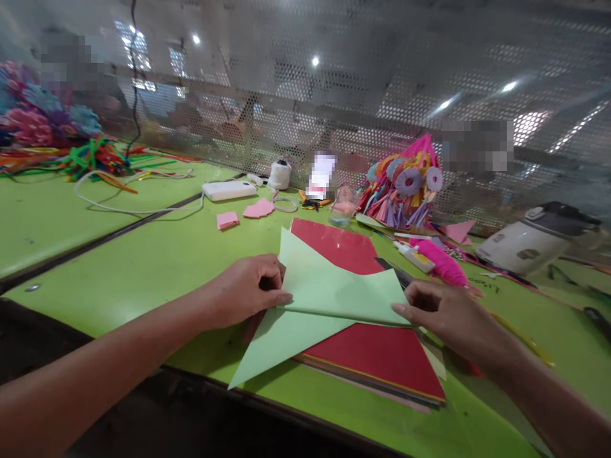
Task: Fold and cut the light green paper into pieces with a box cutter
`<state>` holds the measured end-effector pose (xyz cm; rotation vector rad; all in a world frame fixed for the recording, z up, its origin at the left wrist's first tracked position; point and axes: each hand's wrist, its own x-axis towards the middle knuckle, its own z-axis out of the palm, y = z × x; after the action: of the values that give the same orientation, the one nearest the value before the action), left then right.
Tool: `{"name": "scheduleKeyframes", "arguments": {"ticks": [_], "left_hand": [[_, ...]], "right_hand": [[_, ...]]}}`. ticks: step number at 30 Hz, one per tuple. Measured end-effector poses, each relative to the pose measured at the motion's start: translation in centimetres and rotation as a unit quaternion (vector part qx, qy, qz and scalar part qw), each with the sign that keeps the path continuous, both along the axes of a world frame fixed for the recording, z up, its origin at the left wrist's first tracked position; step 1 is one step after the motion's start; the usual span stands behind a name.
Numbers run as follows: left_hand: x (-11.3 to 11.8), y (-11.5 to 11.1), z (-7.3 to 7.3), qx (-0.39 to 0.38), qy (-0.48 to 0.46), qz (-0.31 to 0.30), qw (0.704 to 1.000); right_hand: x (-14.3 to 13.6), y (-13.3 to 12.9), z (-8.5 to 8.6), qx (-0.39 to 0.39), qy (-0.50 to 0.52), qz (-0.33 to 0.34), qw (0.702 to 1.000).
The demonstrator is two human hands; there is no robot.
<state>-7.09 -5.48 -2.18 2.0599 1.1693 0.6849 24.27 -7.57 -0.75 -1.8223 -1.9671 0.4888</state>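
Observation:
A light green sheet of paper (334, 289), folded over on itself, lies across a stack of coloured paper (382, 356) with a red sheet on top. My left hand (248, 286) pinches the paper's left side, thumb on top and fingers curled beneath. At the right end, my right hand (436, 302) grips the same paper between thumb and fingers. One pointed corner of the green paper sticks out toward the table's front edge. Part of a dark tool (395, 270) shows behind the paper, beside my right hand; its kind is unclear.
Pink paper pieces (258, 208) and a white power bank (229, 190) with a cable lie beyond my left hand. Farther right are tasselled paper decorations (405, 184), a glue bottle (414, 256), pink yarn (442, 261) and a grey-white appliance (529, 238). A perforated metal screen (296, 121) stands behind.

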Motion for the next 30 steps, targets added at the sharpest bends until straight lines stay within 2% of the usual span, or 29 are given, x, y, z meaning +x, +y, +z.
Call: {"name": "scheduleKeyframes", "arguments": {"ticks": [6,14,30], "left_hand": [[0.03,-0.34,-0.11,0.023,0.02,0.008,1.0],[0.02,-0.38,-0.62,0.053,0.023,-0.004,0.998],[-0.05,-0.9,-0.25,0.05,0.051,-0.011,0.997]], "right_hand": [[0.1,-0.06,-0.45,0.008,0.008,0.006,1.0],[0.45,0.07,-0.62,0.032,-0.04,0.021,0.998],[0.21,-0.26,-0.45,0.05,-0.042,0.03,0.997]]}}
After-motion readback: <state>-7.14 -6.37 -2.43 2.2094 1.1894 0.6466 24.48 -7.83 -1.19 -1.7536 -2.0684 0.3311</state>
